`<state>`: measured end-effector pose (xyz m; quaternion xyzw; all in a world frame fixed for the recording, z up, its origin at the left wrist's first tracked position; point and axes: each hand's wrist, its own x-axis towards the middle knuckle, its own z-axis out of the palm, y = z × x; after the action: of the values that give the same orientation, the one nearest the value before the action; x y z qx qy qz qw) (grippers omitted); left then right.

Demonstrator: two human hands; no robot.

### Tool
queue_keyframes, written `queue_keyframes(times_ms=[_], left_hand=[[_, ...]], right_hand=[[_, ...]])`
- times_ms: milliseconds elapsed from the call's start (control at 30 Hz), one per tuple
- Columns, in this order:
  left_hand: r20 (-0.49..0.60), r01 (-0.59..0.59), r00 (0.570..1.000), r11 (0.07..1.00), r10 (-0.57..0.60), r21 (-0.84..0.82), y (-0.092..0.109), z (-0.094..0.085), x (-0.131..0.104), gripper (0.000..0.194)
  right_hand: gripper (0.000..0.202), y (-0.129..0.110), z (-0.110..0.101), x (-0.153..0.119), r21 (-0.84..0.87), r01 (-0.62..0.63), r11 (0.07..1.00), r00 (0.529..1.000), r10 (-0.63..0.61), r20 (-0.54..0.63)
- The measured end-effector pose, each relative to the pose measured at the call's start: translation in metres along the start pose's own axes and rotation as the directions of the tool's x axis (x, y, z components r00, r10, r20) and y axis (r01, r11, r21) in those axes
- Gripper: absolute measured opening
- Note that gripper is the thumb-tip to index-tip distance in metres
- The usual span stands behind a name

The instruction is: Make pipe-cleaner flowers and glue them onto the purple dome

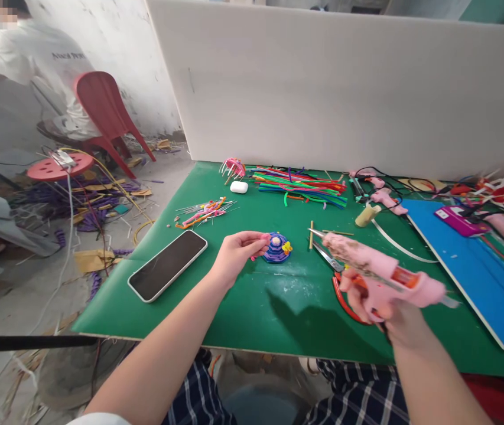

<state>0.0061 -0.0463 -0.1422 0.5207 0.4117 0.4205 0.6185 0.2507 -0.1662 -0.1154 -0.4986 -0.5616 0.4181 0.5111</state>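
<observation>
My left hand [239,254] pinches the left edge of a round blue-purple pipe-cleaner piece [277,252], which carries a yellow flower shape [286,248] on its right side. Wrapped round the handle of a pink glue gun [367,260], my right hand [367,298] holds it over the table's right part, nozzle pointing left. Under and behind the gun lie red-handled scissors [329,258], partly covered, next to a short thin stick [311,235]. A phone [168,265] lies dark screen up to the left of my left hand.
Coloured pipe cleaners [300,186] lie at the back of the green table [252,321], near a small white case [239,187]. A blue board [468,271], purple box [462,222] and cables are on the right. A person [43,65] sits at the far left beside a red chair [103,103].
</observation>
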Motion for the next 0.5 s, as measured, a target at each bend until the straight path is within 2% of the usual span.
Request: queue_keyframes(times_ms=[67, 100, 133, 167, 233, 300, 333, 400, 500], left_hand=[[-0.055, -0.090, 0.993, 0.982, 0.100, 0.165, 0.000, 0.002, -0.003, 0.034], [-0.078, -0.166, 0.978, 0.944, 0.196, 0.286, 0.000, 0.003, -0.005, 0.030], [-0.075, -0.266, 0.943, 0.869, 0.325, 0.418, 0.000, 0.003, -0.007, 0.026], [-0.029, -0.380, 0.884, 0.753, 0.467, 0.537, 0.000, 0.003, -0.009, 0.021], [0.163, -0.598, 0.702, 0.450, 0.693, 0.663, 0.001, 0.003, -0.014, 0.014], [0.351, -0.729, 0.523, 0.194, 0.777, 0.657, 0.001, 0.002, -0.018, 0.017], [0.412, -0.758, 0.461, 0.107, 0.786, 0.644, 0.001, 0.001, -0.019, 0.020], [0.482, -0.769, 0.383, -0.018, 0.788, 0.639, -0.001, 0.001, -0.022, 0.023], [0.526, -0.737, 0.315, -0.146, 0.790, 0.660, -0.004, 0.001, -0.024, 0.022]], right_hand=[[0.053, 0.012, 0.021, 0.000, 0.062, -0.019, 0.998, 1.000, 0.019, -0.008], [0.047, 0.018, 0.030, -0.002, 0.116, -0.052, 0.992, 0.999, 0.052, 0.008], [0.043, 0.023, 0.036, -0.004, 0.158, -0.086, 0.984, 0.996, 0.082, 0.029], [0.039, 0.028, 0.040, -0.007, 0.195, -0.115, 0.974, 0.993, 0.106, 0.057], [0.036, 0.036, 0.041, -0.012, 0.225, -0.138, 0.965, 0.986, 0.111, 0.128], [0.037, 0.041, 0.037, -0.017, 0.209, -0.108, 0.972, 0.979, 0.067, 0.192], [0.040, 0.042, 0.034, -0.019, 0.192, -0.077, 0.978, 0.978, 0.037, 0.203], [0.041, 0.042, 0.029, -0.023, 0.144, -0.024, 0.989, 0.981, -0.005, 0.195], [0.028, 0.039, 0.025, -0.028, 0.044, 0.039, 0.998, 0.988, -0.045, 0.145]])
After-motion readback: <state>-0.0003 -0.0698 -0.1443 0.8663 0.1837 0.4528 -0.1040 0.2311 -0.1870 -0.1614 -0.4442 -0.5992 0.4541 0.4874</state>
